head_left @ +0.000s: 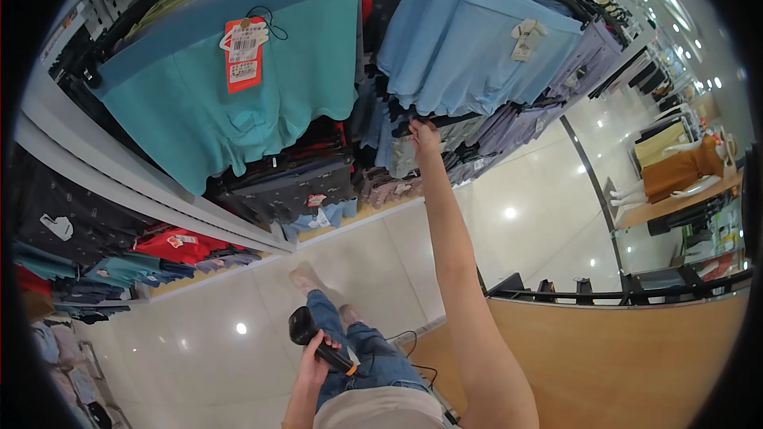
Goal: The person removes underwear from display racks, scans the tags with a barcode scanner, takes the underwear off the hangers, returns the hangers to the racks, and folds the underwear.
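Observation:
My left hand [318, 357] is wrapped round the handle of a black barcode scanner [303, 327] with an orange end, held low in front of my legs. My right arm reaches up to the rack, where my right hand [425, 137] is closed just below the hem of the light blue shorts [485, 48]. What its fingers grip, among the dark hangers and clothes there, is hidden. A pale tag [524, 40] hangs on the blue shorts. Left of them hang teal shorts [238, 103] with a red and white barcode tag [243, 54].
Dark printed clothes [294, 191] hang on a lower row, purple ones [584, 63] farther right. A white shelf frame [151, 175] stands at left. A wooden counter [588, 349] with a black rail is at right, beyond it a mannequin in a brown dress [683, 168].

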Demonstrator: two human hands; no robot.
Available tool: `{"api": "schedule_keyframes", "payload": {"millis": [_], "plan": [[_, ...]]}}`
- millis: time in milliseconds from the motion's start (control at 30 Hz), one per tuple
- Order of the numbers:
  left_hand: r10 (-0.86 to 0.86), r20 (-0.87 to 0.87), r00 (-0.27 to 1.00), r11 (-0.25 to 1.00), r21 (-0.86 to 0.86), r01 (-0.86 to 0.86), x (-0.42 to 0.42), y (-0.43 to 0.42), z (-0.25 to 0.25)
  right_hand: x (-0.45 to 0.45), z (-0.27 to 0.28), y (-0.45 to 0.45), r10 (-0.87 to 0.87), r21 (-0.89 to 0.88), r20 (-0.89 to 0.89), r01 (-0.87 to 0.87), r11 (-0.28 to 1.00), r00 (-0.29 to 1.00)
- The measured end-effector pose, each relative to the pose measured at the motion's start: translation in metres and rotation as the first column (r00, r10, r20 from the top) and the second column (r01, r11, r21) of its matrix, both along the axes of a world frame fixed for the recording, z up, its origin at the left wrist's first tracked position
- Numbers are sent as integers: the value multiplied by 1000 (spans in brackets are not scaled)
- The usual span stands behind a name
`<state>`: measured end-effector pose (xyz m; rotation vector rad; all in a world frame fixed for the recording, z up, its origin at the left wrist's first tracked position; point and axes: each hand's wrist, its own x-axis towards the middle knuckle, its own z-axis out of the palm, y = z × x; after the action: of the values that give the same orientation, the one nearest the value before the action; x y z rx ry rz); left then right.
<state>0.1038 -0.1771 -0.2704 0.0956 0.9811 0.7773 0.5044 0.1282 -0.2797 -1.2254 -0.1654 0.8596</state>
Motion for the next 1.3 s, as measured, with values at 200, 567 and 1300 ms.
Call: {"api": "schedule_keyframes", "payload": {"millis": [200, 567, 1300], "plan": [[-7, -21, 1000, 1000, -10, 7, 0, -7, 5, -4, 15, -6, 70, -26, 28, -69, 997, 997], [-68, -45, 997, 997, -31, 67, 1, -18, 5, -28, 21, -18, -159, -39, 463, 199, 979, 872], [-659, -748, 80, -265, 330, 906, 110, 109, 29, -168, -28, -358, 619, -189, 81, -598, 779, 781]]}}
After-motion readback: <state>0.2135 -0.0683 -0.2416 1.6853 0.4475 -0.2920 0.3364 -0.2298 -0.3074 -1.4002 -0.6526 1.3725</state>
